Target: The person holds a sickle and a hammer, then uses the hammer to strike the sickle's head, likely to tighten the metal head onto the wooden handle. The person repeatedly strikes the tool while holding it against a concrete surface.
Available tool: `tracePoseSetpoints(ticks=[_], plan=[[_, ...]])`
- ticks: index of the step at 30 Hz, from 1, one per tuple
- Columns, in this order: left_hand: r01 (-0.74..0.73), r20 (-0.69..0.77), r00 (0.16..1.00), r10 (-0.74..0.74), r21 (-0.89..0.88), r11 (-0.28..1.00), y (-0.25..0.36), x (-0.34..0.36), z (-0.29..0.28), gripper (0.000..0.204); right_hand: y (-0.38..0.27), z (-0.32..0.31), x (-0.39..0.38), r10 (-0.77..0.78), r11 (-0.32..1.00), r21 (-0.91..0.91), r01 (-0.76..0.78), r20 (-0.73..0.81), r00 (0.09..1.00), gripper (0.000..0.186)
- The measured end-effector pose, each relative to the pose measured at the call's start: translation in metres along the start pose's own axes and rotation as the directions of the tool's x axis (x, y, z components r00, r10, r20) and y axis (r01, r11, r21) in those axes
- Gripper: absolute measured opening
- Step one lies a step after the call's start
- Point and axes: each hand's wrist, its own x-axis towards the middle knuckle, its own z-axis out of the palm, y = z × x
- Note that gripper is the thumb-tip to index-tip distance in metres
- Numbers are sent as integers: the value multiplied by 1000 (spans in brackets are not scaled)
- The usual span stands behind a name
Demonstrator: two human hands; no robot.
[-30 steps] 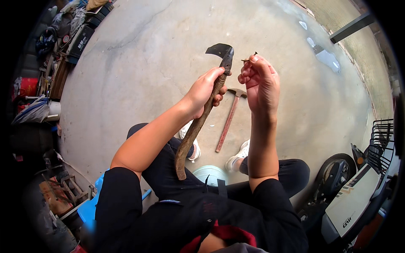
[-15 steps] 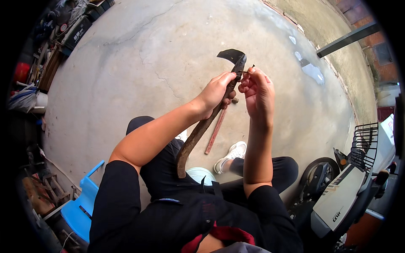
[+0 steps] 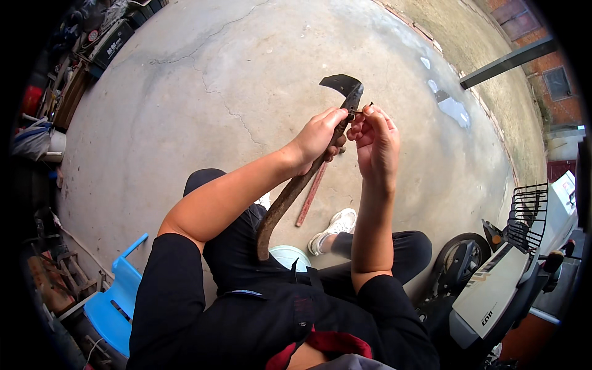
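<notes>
My left hand [image 3: 319, 139] is wrapped round the dark wooden handle of a sickle [image 3: 280, 211], just below its head. The black curved blade [image 3: 341, 82] points left at the far end, and the handle slants down toward my lap. Close by on the right, my right hand [image 3: 374, 139] pinches a thin dark nail [image 3: 371, 105] between thumb and fingers, beside the sickle's neck. Another thin dark piece spans from the neck to those fingertips; whether it is part of the same nail I cannot tell. Beneath, a red-handled tool [image 3: 311, 194] lies on the floor, its far end mostly hidden.
A pale round stool or tub top [image 3: 291, 256] shows between my legs. To the left stand a blue plastic chair [image 3: 117, 296] and a cluttered row of boxes and bags. A scooter [image 3: 490, 290] with a wire basket [image 3: 527, 216] is at the right, below a metal post [image 3: 509, 61].
Both hands and the sickle have shifted very slightly in the picture, as the whole view moved a little. The grip of each hand stays the same.
</notes>
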Motion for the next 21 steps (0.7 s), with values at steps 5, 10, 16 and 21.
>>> tracePoseSetpoints(ticks=[5, 10, 16, 21], plan=[[-48, 35, 998, 46, 46, 998, -2, -1, 0, 28, 3, -1, 2, -25, 1000, -10, 25, -8, 1000, 10], [-76, -11, 997, 78, 110, 991, -2, 1, 1, 28, 3, -1, 3, -58, 992, -114, 53, -39, 998, 10], [-137, -40, 988, 147, 181, 974, -3, -2, 5, 27, -1, 0, 2, -51, 982, -185, 38, -64, 997, 9], [-154, -23, 986, 163, 208, 966, -6, 0, 4, 27, -3, 0, 0, -48, 979, -202, 29, -86, 995, 9]])
